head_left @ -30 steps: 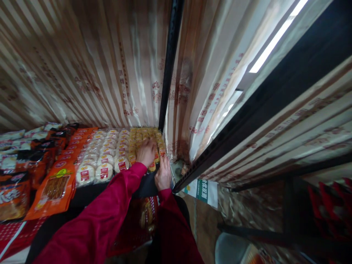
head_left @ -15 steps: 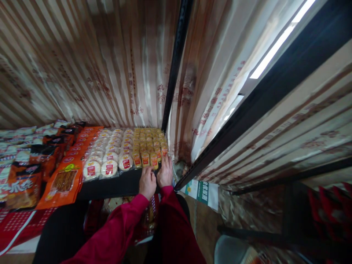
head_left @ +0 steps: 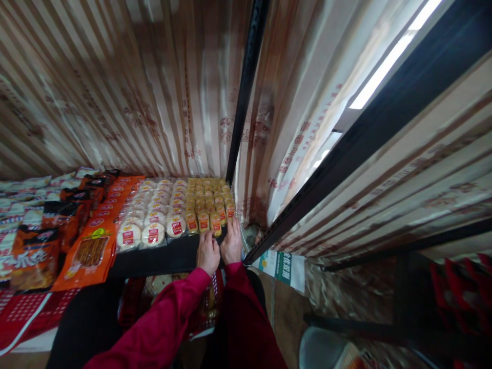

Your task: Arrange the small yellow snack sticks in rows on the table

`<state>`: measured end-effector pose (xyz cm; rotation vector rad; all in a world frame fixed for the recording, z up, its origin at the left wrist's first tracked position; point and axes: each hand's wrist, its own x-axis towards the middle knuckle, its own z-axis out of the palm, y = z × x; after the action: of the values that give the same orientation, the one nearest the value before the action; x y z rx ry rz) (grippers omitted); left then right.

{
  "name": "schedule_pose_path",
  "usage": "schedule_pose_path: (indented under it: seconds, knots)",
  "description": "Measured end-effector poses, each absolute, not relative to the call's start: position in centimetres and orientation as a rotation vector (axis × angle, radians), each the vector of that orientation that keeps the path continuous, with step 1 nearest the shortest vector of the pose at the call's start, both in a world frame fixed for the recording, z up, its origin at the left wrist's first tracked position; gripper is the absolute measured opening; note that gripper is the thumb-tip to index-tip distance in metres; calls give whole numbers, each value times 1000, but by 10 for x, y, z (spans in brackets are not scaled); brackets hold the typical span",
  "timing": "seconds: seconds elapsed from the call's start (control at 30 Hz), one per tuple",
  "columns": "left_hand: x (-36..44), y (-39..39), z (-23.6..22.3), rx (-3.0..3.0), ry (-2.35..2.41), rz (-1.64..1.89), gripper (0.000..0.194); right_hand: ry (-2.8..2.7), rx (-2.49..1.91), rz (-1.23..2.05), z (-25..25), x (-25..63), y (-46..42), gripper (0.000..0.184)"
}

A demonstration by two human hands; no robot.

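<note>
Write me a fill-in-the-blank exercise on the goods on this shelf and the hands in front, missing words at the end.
1. The white packs, just right of the orange packets, are ____ in shape.
2. The labels on the front white packs are coloured ____.
3. The left hand and the right hand are at the front of the small packs, which are coloured ____.
4. The front edge of the shelf is coloured ____.

Missing words: round; red; yellow; black.
</note>
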<state>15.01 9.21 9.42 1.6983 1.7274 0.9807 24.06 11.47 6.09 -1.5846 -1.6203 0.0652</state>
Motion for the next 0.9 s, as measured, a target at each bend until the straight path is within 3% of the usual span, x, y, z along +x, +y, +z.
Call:
schedule_pose_path:
  seconds: [0.33,0.9]
  knots:
    - [155,97,92,1532,1693,1002,46,-1589,-1520,60,53,239,97,49]
    - [189,124,83,1402,1464,1090,38,-1309,-1535,244,39,245,107,48]
